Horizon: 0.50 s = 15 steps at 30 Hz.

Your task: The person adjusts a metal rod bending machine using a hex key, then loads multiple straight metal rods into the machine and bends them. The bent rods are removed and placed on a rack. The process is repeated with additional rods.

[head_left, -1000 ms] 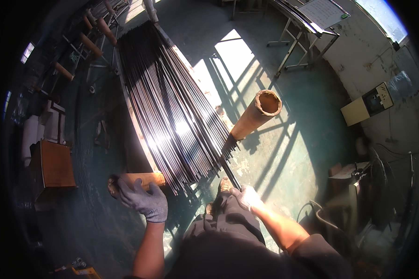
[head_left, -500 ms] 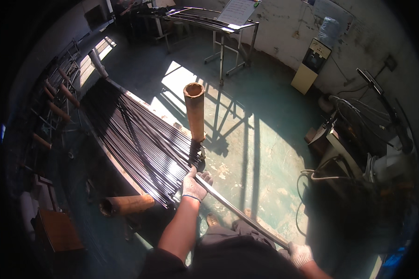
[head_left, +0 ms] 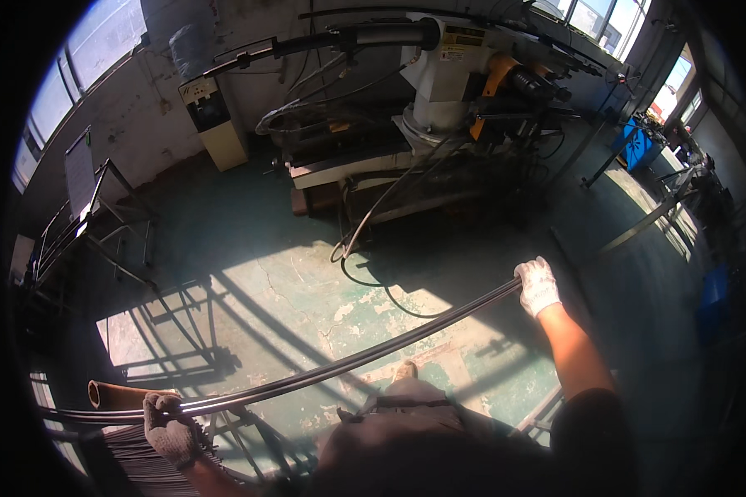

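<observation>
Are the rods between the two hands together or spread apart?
Together: the rods run side by side from left hand to right hand.

You've got gloves on: L glove (head_left: 171, 431) looks knit & gray-brown, R glove (head_left: 539, 287) off-white. Your R sleeve (head_left: 593, 435) is dk & ends nr the elbow; your top (head_left: 389, 464) is dk too, w/ brownish-gray trousers (head_left: 408, 397) & a tan shoe (head_left: 405, 369).

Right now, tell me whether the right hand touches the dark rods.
Touching: the head view shows the right hand closed around the dark rods near one end.
</observation>
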Tool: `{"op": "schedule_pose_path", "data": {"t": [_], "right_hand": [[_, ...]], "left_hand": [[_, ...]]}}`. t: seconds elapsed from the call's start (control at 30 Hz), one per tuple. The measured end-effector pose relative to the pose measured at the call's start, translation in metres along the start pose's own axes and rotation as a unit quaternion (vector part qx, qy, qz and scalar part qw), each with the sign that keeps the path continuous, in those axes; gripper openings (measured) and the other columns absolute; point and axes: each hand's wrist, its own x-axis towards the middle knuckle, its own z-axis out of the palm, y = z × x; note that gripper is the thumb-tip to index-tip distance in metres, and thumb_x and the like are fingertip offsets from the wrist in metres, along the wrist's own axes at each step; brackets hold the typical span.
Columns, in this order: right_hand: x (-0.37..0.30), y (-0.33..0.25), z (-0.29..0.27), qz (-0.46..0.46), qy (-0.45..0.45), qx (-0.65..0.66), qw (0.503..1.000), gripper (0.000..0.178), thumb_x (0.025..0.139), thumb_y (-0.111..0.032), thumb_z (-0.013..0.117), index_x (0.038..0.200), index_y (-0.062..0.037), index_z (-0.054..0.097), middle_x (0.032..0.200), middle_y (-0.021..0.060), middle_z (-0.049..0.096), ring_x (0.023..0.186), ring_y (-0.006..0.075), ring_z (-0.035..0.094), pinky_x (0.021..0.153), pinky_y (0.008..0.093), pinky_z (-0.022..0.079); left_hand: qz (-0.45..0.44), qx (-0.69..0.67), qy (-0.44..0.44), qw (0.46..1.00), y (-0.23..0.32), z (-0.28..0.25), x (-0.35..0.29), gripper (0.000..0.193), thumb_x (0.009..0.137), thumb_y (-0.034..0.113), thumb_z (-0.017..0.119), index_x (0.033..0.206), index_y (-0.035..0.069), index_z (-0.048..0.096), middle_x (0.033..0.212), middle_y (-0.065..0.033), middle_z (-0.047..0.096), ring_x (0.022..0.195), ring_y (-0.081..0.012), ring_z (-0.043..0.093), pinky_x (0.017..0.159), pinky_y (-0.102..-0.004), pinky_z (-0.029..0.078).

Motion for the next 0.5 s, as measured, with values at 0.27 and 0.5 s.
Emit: {"op": "schedule_pose_path", "data": {"t": [0.27,0.5], "right_hand": [[0.089,-0.03,0.011,0.267,0.102,0.958,0.017,0.035,0.086,0.003,0.055,0.12,0.0023,0.062,0.117,0.022,0.067,0.122,0.0464,0.068,0.12,0.078,0.052],[0.214,0.037,0.018,0.317,0.177,0.926,0.104,0.004,0.112,-0.001,0.065,0.116,-0.0018,0.066,0.114,0.014,0.073,0.112,0.0366,0.075,0.109,0.0627,0.064]], "left_hand": [[0.12,0.636,-0.109,0.754,-0.266,0.217,0.138,0.009,0.119,0.008,0.063,0.116,-0.001,0.061,0.105,-0.007,0.065,0.1,-0.0222,0.065,0.096,-0.0364,0.058],[0.01,0.382,-0.165,0.909,-0.387,0.267,0.278,0.017,0.123,0.012,0.054,0.131,-0.003,0.059,0.117,-0.0105,0.068,0.116,-0.0221,0.069,0.122,-0.0467,0.056]]}}
